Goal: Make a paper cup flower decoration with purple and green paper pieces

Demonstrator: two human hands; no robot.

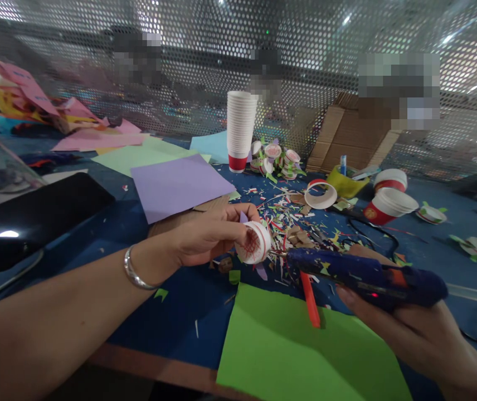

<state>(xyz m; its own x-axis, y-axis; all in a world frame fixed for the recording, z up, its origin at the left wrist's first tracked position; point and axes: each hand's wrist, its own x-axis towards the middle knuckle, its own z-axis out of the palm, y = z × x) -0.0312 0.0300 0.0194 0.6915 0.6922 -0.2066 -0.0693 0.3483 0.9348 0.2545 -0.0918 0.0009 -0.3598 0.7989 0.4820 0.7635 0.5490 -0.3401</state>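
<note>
Between its thumb and fingers, my left hand (209, 234) grips a cut-down paper cup base (254, 243) with red lines drawn on its round face. Purple paper pieces (260, 271) stick out from its sides. My right hand (405, 328) is wrapped round a dark blue glue gun (359, 273) with a small red light on. The gun's metal nozzle (278, 253) points left and is at the cup base's edge; whether it touches cannot be made out. Below lies a bright green paper sheet (305, 356), and an orange stick-like piece (310, 301) shows under the gun.
Paper scraps (284, 217) litter the table's middle. Behind them are a tall cup stack (241, 128) and several decorated cup bases (274, 156). A purple sheet (180, 184) and black phone-like object (38, 217) lie left; cut cups (391, 205) and a cable (383, 250) are right.
</note>
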